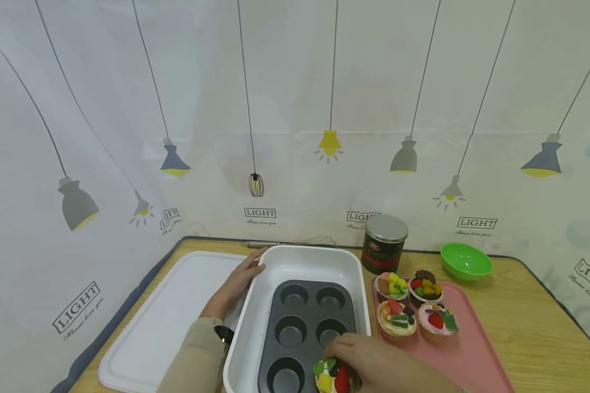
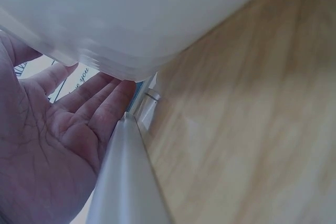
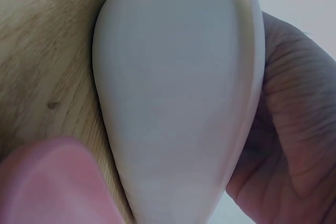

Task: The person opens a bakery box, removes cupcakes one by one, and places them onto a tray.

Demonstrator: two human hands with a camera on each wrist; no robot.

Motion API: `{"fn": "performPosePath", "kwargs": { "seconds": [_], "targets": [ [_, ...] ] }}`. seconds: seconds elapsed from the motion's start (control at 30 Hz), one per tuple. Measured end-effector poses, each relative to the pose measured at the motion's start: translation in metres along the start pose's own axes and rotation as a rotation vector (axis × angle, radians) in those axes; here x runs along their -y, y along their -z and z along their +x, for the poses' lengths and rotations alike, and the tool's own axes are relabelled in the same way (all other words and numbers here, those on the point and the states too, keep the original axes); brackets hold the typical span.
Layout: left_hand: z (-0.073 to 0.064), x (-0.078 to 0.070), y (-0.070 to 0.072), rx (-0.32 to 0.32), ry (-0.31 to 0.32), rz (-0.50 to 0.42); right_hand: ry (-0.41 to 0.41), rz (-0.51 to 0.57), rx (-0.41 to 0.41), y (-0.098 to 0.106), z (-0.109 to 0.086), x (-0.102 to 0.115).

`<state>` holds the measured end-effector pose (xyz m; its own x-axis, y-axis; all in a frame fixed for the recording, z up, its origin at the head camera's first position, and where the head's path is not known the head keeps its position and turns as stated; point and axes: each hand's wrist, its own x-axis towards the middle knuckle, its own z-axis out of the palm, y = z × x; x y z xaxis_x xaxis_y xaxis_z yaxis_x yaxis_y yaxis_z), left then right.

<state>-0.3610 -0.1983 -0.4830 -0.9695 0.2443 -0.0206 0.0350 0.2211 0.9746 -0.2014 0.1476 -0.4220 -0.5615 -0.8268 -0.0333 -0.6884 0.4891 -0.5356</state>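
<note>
A deep white rectangular bin (image 1: 319, 259) stands on the table, holding a dark grey muffin tin (image 1: 311, 305). My right hand (image 1: 373, 355) grips a fruit-topped cupcake (image 1: 325, 382) at the tin's near right cup. Several other cups of the tin are bare. The left hand (image 1: 236, 284) rests against the bin's left rim; its fingers look nearly straight in the left wrist view, touching the bin's outer side (image 2: 131, 24). In the right wrist view, the bin's wall hides the right fingers and the cupcake.
Right of the bin, a pink tray (image 1: 472, 338) carries several decorated cupcakes (image 1: 397, 319). Behind it stand an espresso can (image 1: 384, 245) and a green bowl (image 1: 466, 262). A white board or lid (image 1: 162, 327) lies at left. A whisk (image 1: 265, 244) lies along the back edge.
</note>
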Motion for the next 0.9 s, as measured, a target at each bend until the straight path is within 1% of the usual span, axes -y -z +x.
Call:
{"fn": "performPosePath", "kwargs": {
  "seconds": [0.07,0.23,0.3,0.37,0.47,0.53,0.6,0.73,0.9],
  "targets": [
    [0.0,0.0005,-0.0001,0.0,-0.004,0.001,-0.014,0.011,0.0,0.0,-0.0004,-0.0001],
    [-0.001,0.0002,-0.0009,0.005,-0.007,-0.006,-0.007,-0.003,-0.019,-0.0013,-0.0013,0.0001],
    [-0.0013,-0.0002,-0.0009,0.01,-0.006,-0.001,-0.029,0.025,-0.013,-0.0013,-0.0013,0.0014],
    [-0.001,-0.0004,-0.0007,0.015,-0.012,0.008,-0.072,0.083,0.005,-0.0007,-0.0013,0.0021],
    [0.0003,-0.0003,0.0,0.022,-0.019,0.015,-0.161,0.204,0.026,0.0007,-0.0017,0.0038],
    [0.0016,0.0,0.0005,0.024,-0.026,0.01,-0.189,0.259,0.023,0.0012,-0.0027,0.004],
    [0.0024,0.0004,0.0007,0.023,-0.028,0.005,-0.2,0.308,0.012,0.0011,-0.0043,0.0038],
    [0.0022,-0.001,0.0006,0.02,-0.029,0.005,-0.154,0.38,-0.015,0.0008,-0.0078,0.0014],
    [-0.0002,-0.0015,-0.0005,0.007,-0.02,0.013,0.004,0.3,-0.049,0.001,-0.0069,-0.0039]
  ]
}}
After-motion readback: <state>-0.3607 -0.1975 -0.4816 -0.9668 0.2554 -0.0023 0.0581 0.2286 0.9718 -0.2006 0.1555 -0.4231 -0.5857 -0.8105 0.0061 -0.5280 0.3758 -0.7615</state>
